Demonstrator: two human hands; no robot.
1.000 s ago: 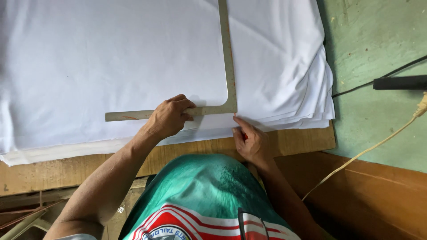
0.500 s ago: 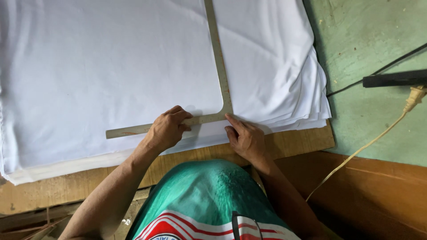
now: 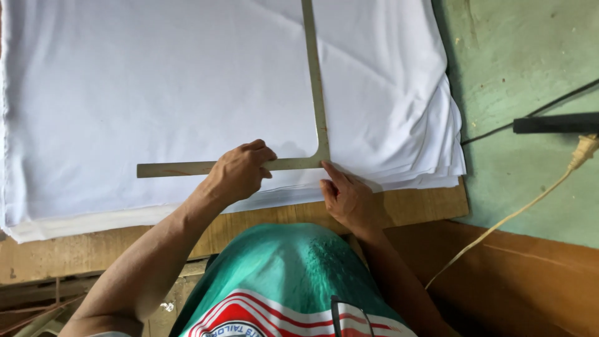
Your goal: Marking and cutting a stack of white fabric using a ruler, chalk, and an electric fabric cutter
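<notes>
Head view: white fabric [image 3: 187, 81] covers wooden table [image 3: 424, 206], green floor [image 3: 518, 56] beside.

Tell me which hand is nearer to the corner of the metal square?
Right. The right hand has a fingertip at the corner of the square. The left hand presses on the short arm, farther left along it.

A worn wooden worktable [image 3: 430, 209] stands against a pale green, scuffed floor [image 3: 518, 56] in soft daylight. A cream cord with a plug [image 3: 583, 150] trails across the green surface beside a black cable [image 3: 518, 122] and a dark bar [image 3: 555, 123]; brown boards [image 3: 530, 281] lie below.
</notes>
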